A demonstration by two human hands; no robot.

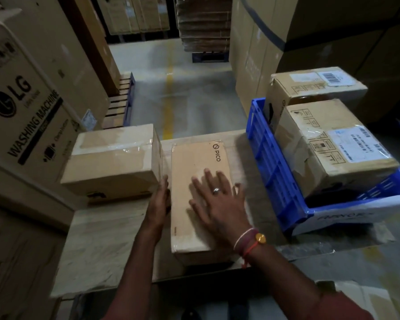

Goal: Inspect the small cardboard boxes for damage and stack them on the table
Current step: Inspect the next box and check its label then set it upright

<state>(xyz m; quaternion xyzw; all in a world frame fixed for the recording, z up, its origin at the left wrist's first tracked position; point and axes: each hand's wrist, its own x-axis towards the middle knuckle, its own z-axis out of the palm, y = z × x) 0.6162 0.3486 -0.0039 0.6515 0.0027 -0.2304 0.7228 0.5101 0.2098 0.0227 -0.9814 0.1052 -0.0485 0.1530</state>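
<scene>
A long PICO cardboard box point(189, 162) lies flat on the table point(102, 245) in the middle of the head view. My right hand point(217, 199) rests on its top with fingers spread and straight. My left hand point(158, 202) lies against the box's left side, fingers straight. Just left of it stands a taped plain cardboard box point(111, 158). Two more cardboard boxes, the near one point(333, 148) with a torn side and the far one point(310, 88), sit in the blue crate point(273, 172) at the right.
A large LG washing machine carton point(26, 107) rises close on the left. Tall cartons point(286, 42) stand behind the crate. Beyond the table runs an aisle floor with a yellow line point(169, 88), with pallets of stacked cardboard at the far end.
</scene>
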